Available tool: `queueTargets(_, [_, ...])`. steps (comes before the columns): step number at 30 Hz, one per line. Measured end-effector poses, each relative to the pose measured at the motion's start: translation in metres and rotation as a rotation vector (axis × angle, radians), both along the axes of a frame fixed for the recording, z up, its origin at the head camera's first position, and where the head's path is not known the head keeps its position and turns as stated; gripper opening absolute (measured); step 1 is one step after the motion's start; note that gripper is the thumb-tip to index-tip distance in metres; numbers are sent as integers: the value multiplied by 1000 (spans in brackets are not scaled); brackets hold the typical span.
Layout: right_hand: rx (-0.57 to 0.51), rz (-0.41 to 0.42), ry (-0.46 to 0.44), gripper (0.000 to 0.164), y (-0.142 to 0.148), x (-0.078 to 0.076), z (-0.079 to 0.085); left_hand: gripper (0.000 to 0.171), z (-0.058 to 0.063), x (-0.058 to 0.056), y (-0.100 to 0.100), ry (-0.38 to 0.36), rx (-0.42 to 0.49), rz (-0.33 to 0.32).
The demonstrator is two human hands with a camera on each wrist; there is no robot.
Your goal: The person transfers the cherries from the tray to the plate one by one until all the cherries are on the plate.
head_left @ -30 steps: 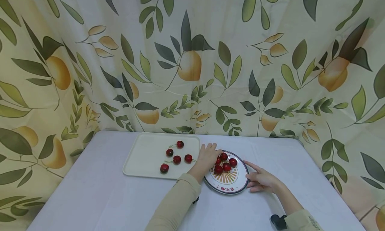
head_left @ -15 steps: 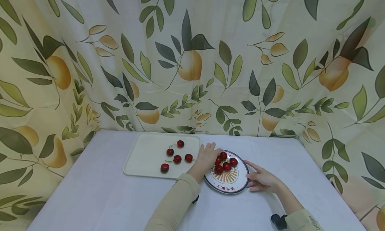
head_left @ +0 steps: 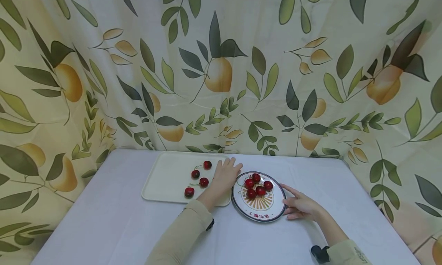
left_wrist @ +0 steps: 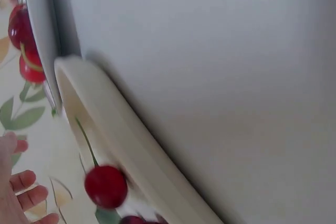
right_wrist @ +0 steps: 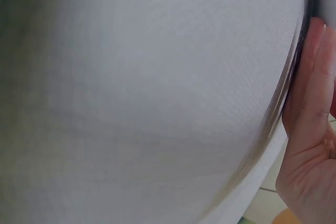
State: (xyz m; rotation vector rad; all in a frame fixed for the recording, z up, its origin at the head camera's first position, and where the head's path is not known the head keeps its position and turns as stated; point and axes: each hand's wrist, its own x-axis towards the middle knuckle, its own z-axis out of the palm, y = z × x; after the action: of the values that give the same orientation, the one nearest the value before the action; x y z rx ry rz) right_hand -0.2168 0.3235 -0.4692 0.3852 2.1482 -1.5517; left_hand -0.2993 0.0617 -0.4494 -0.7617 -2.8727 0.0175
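My left hand (head_left: pixel 223 176) reaches over the right end of the cream tray (head_left: pixel 162 180) and holds nothing. Its fingers look spread in the left wrist view, beside a cherry (left_wrist: pixel 106 187) with a green stem inside the tray wall. Several cherries (head_left: pixel 203 182) lie left of that hand in the head view. My right hand (head_left: pixel 302 206) grips the right rim of a round white plate (head_left: pixel 243 205) with a dark blue edge. Several dark red cherries (head_left: pixel 260 191) are gathered on the plate. Only part of the right fingers' hold shows in the right wrist view.
A white cloth (head_left: pixel 114 226) covers the table. Behind it hangs a curtain (head_left: pixel 221 115) printed with fruit and leaves. The tray's right end lies close beside the plate's left rim.
My left hand has moved left from the plate's edge to above the tray, uncovering the plate's left side and now covering the tray's rightmost cherry. My right hand stays at the plate.
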Motion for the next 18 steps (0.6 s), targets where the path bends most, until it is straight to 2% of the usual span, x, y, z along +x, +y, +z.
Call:
queueTargets(6, [0, -2, -8, 66, 0, 0, 0, 24, -2, 3, -31, 62, -3, 9])
queueTargets(11, [-5, 1, -7, 66, 0, 0, 1, 24, -4, 10, -56, 67, -26, 32])
queueTargets(18, [-3, 6, -4, 66, 0, 0, 1, 25, -5, 19, -95, 77, -5, 51])
